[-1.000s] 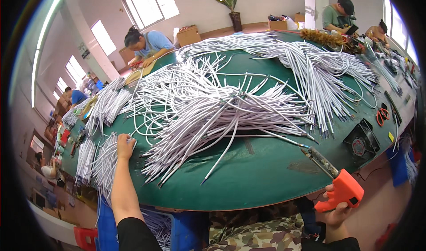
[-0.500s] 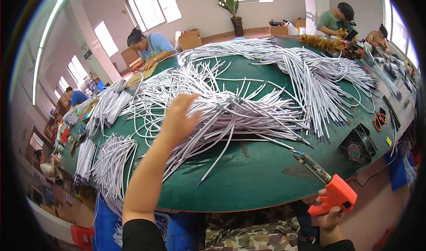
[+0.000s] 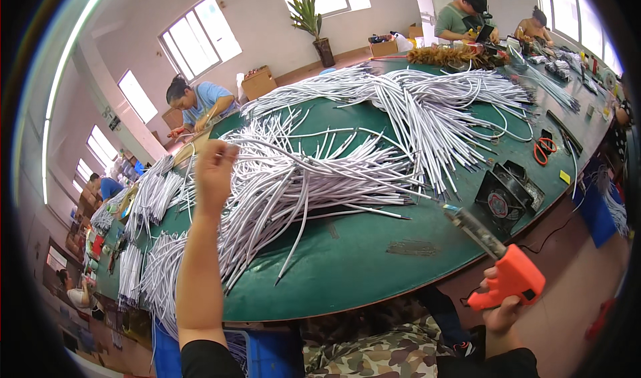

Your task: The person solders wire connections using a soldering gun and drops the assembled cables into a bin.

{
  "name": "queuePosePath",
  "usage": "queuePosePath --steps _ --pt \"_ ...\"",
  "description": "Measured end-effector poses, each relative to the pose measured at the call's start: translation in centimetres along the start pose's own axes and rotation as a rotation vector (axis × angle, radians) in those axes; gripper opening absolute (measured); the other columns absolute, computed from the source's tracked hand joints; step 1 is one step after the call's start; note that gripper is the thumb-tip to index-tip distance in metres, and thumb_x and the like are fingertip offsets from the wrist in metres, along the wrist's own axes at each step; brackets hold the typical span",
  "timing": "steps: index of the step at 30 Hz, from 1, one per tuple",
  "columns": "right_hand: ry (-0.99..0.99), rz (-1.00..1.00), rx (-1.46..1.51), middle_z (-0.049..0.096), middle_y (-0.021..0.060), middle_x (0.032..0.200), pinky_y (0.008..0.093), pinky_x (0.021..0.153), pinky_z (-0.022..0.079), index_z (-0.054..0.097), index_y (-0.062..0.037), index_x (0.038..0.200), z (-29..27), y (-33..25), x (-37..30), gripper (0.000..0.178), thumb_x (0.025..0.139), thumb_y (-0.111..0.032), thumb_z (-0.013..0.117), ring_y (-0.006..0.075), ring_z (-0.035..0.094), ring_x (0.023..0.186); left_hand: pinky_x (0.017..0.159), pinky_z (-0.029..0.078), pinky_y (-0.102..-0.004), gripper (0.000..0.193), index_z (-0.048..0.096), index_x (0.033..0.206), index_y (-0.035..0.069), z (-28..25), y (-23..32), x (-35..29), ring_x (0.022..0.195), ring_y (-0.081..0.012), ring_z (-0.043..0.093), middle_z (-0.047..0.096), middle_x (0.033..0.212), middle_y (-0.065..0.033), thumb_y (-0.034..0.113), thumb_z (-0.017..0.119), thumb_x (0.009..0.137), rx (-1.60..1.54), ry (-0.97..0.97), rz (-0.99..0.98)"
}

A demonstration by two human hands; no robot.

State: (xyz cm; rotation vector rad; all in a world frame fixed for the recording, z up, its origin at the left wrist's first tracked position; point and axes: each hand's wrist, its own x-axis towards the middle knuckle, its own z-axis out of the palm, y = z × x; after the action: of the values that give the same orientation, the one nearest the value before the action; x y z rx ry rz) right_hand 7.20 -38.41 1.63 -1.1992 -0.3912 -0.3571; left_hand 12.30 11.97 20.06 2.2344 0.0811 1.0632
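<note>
My left hand [image 3: 215,177] is raised over the left part of a large pile of white cables [image 3: 320,184] on a green table [image 3: 374,278]. Its fingers are curled together, and a single white cable [image 3: 267,144] arches rightward from them; its very end is hidden. At the lower right, my right hand [image 3: 502,314] is wrapped round the orange-red pistol grip of a soldering gun [image 3: 513,276]. The long metal barrel points up and left over the table, its tip [image 3: 451,208] close to the dark-tipped cable ends.
Right of the tip stands a black fan [image 3: 504,198], with orange-handled scissors [image 3: 544,151] beyond. More cable bundles [image 3: 427,111] lie at the back and left. A blue crate [image 3: 267,351] sits below the table's front edge. Several people work around it, one in a blue shirt [image 3: 210,101].
My left hand has moved left, and its spread fingers have closed, with a cable now leading from them. The whole view has shifted and tilted. The soldering gun stays in my right hand.
</note>
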Motion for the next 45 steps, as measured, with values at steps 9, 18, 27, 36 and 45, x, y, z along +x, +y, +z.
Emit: queuePosePath --steps 9,18,27,36,45 --pt "0.103 -0.326 0.028 0.058 0.0089 0.108 0.0265 0.07 0.046 0.048 0.0021 0.121 -1.8 -2.9 3.2 0.084 0.083 -0.072 0.055 0.0139 0.055 0.082 0.056 0.039 -0.0326 0.015 0.058 0.08 0.002 0.7 9.0 -12.2 0.063 -0.0215 0.047 0.05 0.073 -0.0082 -0.001 0.072 0.077 0.28 0.062 0.387" --pt "-0.091 0.055 0.184 0.061 0.0083 0.101 0.0256 0.067 0.05 0.043 0.0005 0.13 3.4 -2.1 0.9 0.095 0.075 -0.076 0.056 0.0156 0.058 0.078 0.061 0.047 -0.043 0.023 0.056 0.077 0.002 9.6 6.2 -25.7 0.071 -0.0339 0.058 0.054 0.079 -0.0139 0.018 0.072 0.083 0.222 -0.607 -0.114" --pt "-0.151 -0.164 0.239 0.061 0.0088 0.101 0.0251 0.061 0.048 0.044 -0.0012 0.132 6.7 -2.8 1.7 0.083 0.085 -0.069 0.054 0.0154 0.055 0.076 0.06 0.037 -0.0261 0.024 0.053 0.073 0.003 7.7 4.5 -22.5 0.066 -0.0105 0.043 0.048 0.072 -0.0004 0.009 0.068 0.09 -0.21 -0.099 -0.311" --pt "-0.3 0.161 0.404 0.062 0.0116 0.111 0.0362 0.084 0.051 0.039 0.0001 0.138 8.0 0.8 0.7 0.094 0.081 -0.075 0.052 0.0215 0.061 0.092 0.064 0.05 -0.0429 0.017 0.062 0.081 0.004 8.9 3.5 -23.8 0.074 -0.0344 0.06 0.057 0.09 -0.0106 0.018 0.071 0.082 0.228 -0.783 -0.025" --pt "-0.47 0.501 0.461 0.06 0.0199 0.126 0.0436 0.1 0.045 0.043 0.0024 0.138 15.3 9.1 -3.1 0.076 0.092 -0.057 0.056 0.0301 0.057 0.119 0.067 0.052 -0.0377 0.056 0.045 0.124 0.004 5.6 3.2 -25.6 0.074 -0.0275 0.061 0.046 0.118 -0.014 -0.007 0.07 0.075 0.013 -0.614 -0.14"
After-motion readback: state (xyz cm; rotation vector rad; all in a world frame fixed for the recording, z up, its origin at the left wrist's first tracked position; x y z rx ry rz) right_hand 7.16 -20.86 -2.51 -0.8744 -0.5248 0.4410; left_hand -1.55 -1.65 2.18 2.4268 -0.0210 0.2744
